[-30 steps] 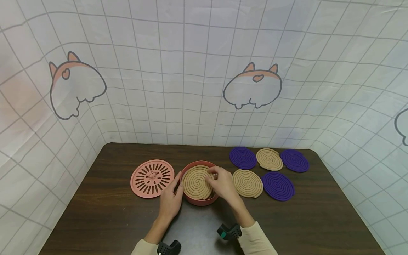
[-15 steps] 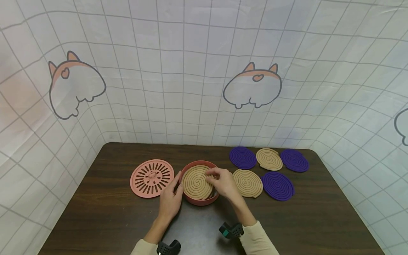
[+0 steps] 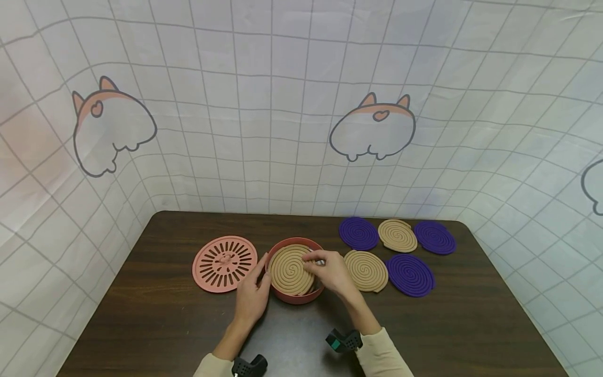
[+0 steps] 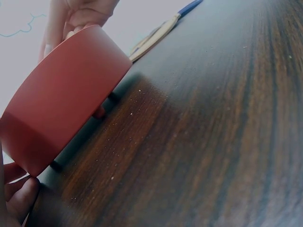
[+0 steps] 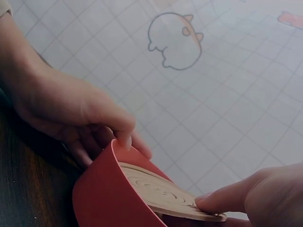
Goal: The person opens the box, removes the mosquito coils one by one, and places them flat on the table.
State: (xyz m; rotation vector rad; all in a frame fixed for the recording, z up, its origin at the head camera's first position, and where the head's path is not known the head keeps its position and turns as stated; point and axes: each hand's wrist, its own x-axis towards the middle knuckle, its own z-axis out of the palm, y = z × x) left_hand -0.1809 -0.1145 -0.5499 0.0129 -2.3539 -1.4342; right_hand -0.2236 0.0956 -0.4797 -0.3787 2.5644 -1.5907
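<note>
A round red mosquito coil box (image 3: 298,300) with low walls stands on the table in the head view, lidless. My left hand (image 3: 252,298) holds its left side; in the right wrist view the thumb lies over the rim and the fingers are outside the wall. Inside lies a tan mosquito coil (image 3: 289,269), its right edge raised. My right hand (image 3: 332,269) pinches that edge between thumb and fingers. In the right wrist view the coil (image 5: 163,189) slants up over the rim. Something shiny shows by the right fingers, too small to make out.
A pink slotted lid (image 3: 214,281) lies left of the box. To the right are several more coils: a tan coil (image 3: 366,271) beside my right hand, a purple coil (image 3: 411,275) next to it, and others behind. A patterned curtain (image 3: 292,104) hangs around the table.
My right hand and wrist have shifted slightly to the right, still pinching the tan coil's edge. The left hand and the box stay in place.
</note>
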